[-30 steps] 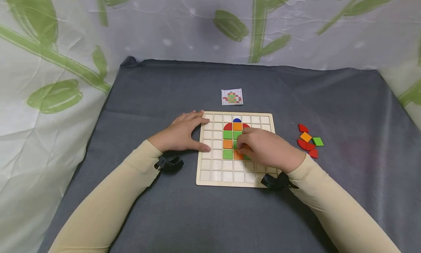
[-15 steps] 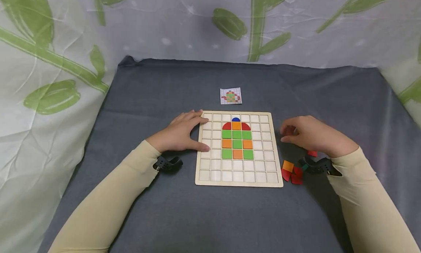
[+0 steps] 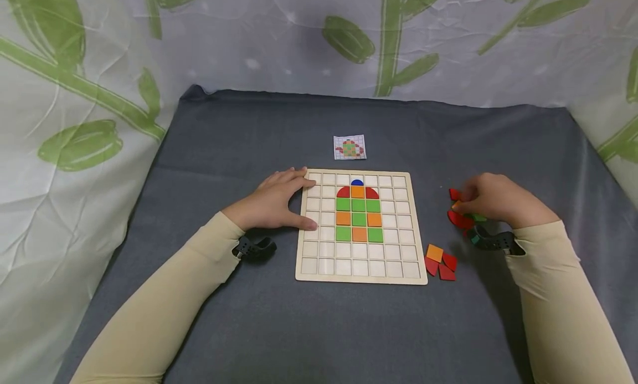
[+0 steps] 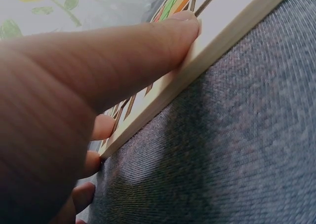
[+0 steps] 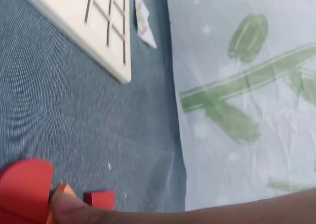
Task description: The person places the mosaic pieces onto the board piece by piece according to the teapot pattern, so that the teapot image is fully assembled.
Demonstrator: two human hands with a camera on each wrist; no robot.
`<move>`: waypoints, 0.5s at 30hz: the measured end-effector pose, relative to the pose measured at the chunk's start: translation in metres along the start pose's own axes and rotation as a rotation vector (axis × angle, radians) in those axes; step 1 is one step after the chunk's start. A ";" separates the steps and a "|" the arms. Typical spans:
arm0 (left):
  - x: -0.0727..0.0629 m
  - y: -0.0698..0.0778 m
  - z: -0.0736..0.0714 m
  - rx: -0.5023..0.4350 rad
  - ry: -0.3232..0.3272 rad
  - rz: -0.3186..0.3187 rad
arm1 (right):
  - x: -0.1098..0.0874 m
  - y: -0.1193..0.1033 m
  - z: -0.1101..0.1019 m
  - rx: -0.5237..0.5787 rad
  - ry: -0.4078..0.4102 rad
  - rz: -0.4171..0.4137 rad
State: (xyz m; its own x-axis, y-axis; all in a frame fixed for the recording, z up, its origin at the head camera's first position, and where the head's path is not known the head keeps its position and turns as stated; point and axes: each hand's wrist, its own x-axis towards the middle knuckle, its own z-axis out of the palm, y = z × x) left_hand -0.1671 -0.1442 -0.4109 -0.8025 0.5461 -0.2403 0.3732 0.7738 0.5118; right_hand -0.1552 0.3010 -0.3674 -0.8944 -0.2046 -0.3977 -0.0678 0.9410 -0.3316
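Observation:
A wooden grid board (image 3: 327,266) lies on the grey cloth, with green, orange and red tiles and a blue half-round piece (image 3: 356,182) set in its middle columns. My left hand (image 3: 274,202) rests at the board's left edge, its thumb (image 4: 168,39) and forefinger laid over the rim. To the right of the board, my right hand (image 3: 493,200) is over a group of loose tiles. Its thumb and fingers pinch an orange square tile (image 5: 63,189), mostly hidden behind the thumb. Red tiles (image 5: 24,187) lie beside it, and a green tile (image 3: 479,218) shows below the hand.
A small printed pattern card (image 3: 349,147) lies beyond the board. Off the board's lower right corner are another orange tile (image 3: 435,253) and several red pieces (image 3: 447,272). A white curtain with green leaves (image 3: 279,46) stands along the back and sides of the grey cloth (image 3: 239,323).
My right hand has left the board's middle and moved right to the loose tiles, uncovering an orange and a green tile in the grid. The left hand stays at the board's edge.

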 end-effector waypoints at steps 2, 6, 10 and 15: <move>0.000 0.000 0.000 0.001 0.001 -0.001 | 0.001 0.003 0.000 0.004 0.005 0.015; 0.001 0.000 -0.001 0.003 -0.001 -0.006 | 0.004 0.001 0.001 0.007 0.001 0.005; 0.001 0.000 -0.001 0.003 -0.005 -0.012 | 0.006 -0.005 0.005 0.018 -0.007 -0.055; 0.000 -0.001 0.001 -0.001 0.002 -0.003 | 0.006 -0.013 0.009 0.024 0.043 -0.147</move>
State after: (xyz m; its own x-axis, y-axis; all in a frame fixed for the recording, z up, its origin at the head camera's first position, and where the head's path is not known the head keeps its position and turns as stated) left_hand -0.1673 -0.1447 -0.4122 -0.8043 0.5434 -0.2405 0.3704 0.7749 0.5122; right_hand -0.1555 0.2848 -0.3731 -0.8937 -0.3278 -0.3062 -0.1898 0.8949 -0.4039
